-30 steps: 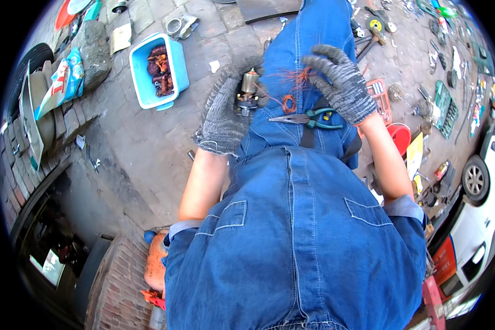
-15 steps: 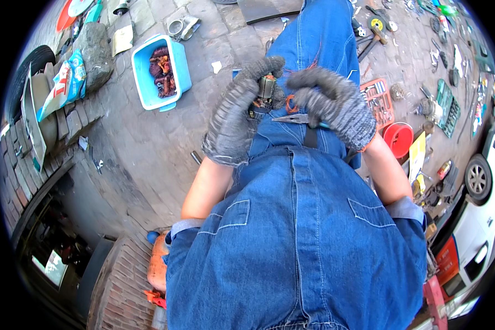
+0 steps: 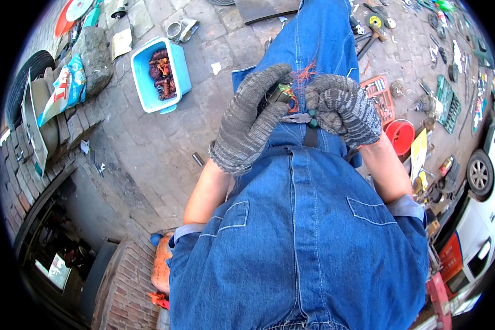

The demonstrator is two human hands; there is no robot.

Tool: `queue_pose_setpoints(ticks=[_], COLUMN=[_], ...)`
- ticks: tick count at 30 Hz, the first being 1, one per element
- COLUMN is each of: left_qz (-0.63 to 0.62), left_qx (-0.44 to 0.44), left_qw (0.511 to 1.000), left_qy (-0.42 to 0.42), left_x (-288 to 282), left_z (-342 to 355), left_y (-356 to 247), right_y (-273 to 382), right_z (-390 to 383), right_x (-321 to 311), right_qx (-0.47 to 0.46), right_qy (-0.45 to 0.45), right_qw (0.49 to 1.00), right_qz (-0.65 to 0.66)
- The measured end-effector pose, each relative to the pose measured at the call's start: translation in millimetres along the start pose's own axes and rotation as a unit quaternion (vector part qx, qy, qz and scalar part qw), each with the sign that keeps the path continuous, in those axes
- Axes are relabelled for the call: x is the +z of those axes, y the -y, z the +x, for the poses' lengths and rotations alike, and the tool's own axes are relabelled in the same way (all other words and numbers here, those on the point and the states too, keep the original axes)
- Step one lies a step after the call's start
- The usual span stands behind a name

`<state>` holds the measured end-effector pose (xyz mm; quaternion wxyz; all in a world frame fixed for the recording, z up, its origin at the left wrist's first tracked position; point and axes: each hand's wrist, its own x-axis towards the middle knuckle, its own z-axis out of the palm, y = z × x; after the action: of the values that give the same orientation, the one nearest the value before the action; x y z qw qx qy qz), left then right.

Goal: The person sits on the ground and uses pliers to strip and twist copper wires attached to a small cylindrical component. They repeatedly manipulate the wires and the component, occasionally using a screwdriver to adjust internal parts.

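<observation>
Above my lap, my left hand [image 3: 251, 116] in a grey knit glove is closed round a small motor core [image 3: 281, 94] with copper windings. Much of the core is hidden by the fingers. Fine reddish copper wire [image 3: 305, 73] fans out from between the two hands. My right hand [image 3: 345, 110], gloved the same way, is closed on needle-nose pliers [image 3: 297, 118]. Their grey jaws point left, just below the core, and most of the handles lie hidden in the palm. Whether the right fingertips also pinch wire, I cannot tell.
On the paving at left stands a light-blue tub [image 3: 180, 71] holding reddish-brown copper windings [image 3: 162, 74]. To the right lie a red tool case [image 3: 378, 98], a red bucket [image 3: 400, 137], a hammer [image 3: 375, 39] and a green socket case [image 3: 448, 107]. A white car [image 3: 487, 220] is parked beyond.
My left hand has turned and tilted the motor core toward the right hand. My right hand has closed more tightly and come slightly lower. More loose copper wire shows above them.
</observation>
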<state>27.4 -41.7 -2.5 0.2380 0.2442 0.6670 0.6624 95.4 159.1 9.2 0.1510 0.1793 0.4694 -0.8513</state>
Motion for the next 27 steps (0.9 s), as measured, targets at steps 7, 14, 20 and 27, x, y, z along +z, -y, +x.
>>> queue_pose_setpoints(ticks=[7,14,20,27], left_qz=[0.172,0.189,0.27,0.297], left_qx=[-0.084,-0.03,0.025,0.065], left_qw=[0.97,0.977,0.962,0.952], left_qy=[-0.151,-0.09,-0.02,-0.016], left_x=[-33.9,-10.3,13.0,12.3], left_z=[-5.9,4.5,18.6,19.4], left_y=[18.8,-13.8,-6.7,3.7], right_y=[30.0,25.2,21.5,26.2], right_z=[-16.5,-10.4,-12.1,-6.0], right_x=[-35.4,-19.9,-17.6,-11.7], right_qx=[-0.036,0.057,0.08,0.095], right_qy=[-0.163,-0.063,-0.01,-0.003], right_qw=[0.986,0.98,0.983,0.973], right_qz=[-0.008,-0.178,-0.166,-0.211])
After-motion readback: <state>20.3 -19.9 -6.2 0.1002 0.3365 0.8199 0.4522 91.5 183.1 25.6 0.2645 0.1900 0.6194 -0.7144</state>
